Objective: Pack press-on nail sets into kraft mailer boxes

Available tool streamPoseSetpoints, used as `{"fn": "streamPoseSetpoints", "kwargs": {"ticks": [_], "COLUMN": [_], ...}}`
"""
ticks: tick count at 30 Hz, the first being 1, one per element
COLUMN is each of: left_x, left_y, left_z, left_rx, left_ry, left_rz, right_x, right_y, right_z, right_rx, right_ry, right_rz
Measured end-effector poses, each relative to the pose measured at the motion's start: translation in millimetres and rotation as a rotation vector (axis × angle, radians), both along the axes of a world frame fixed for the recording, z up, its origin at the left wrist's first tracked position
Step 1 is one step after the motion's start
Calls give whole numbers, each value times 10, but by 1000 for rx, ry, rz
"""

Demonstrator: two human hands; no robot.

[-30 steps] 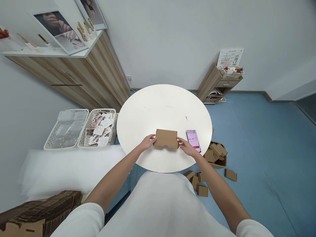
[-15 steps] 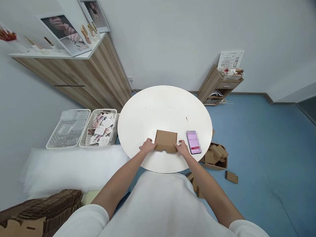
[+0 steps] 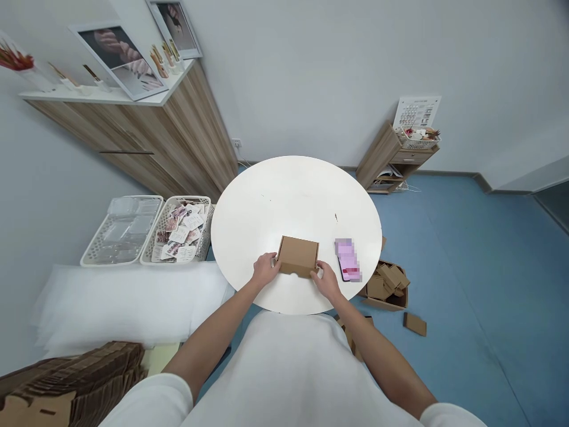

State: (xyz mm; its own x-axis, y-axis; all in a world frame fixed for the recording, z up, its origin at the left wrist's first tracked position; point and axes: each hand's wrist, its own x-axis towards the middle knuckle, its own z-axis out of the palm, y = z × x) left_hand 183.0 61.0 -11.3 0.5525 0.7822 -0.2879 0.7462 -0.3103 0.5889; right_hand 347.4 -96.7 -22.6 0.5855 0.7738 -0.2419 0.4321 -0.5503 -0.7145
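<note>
A small brown cardboard box [image 3: 299,254] with its lid down rests on the white round table [image 3: 293,196], its front side facing me. My left hand [image 3: 265,268] grips the box's left front corner, fingers bent along the side. At the right front corner my right hand [image 3: 325,279] has its thumb and fingers closed on the box. To the right of that hand lies a phone [image 3: 348,260] with a pinkish screen, partly blurred out.
Left of the table stand a white basket of printed cards [image 3: 207,234] and a basket of clear plastic boxes [image 3: 86,258]. Foam sheets [image 3: 128,302] and stacked flat cardboard [image 3: 102,373] lie nearer. A carton of small boxes [image 3: 386,305] sits on the floor at right.
Both hands have shifted slightly down toward the box's front corners. The front side of the box now shows more, and the lid's front edge looks tucked in. The view has tilted a little.
</note>
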Motion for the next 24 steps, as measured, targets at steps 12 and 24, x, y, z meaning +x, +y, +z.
{"fn": "streamPoseSetpoints", "kwargs": {"ticks": [12,24], "left_x": [-100,-82], "left_y": [-109,-122], "left_z": [172,456], "left_rx": [-55,-45], "left_ry": [-276,-182], "left_rz": [-75,-107], "right_x": [-75,122], "right_y": [-35,-10], "right_z": [176,514], "right_rx": [146,56], "right_ry": [72,161], "right_rz": [0,10]}}
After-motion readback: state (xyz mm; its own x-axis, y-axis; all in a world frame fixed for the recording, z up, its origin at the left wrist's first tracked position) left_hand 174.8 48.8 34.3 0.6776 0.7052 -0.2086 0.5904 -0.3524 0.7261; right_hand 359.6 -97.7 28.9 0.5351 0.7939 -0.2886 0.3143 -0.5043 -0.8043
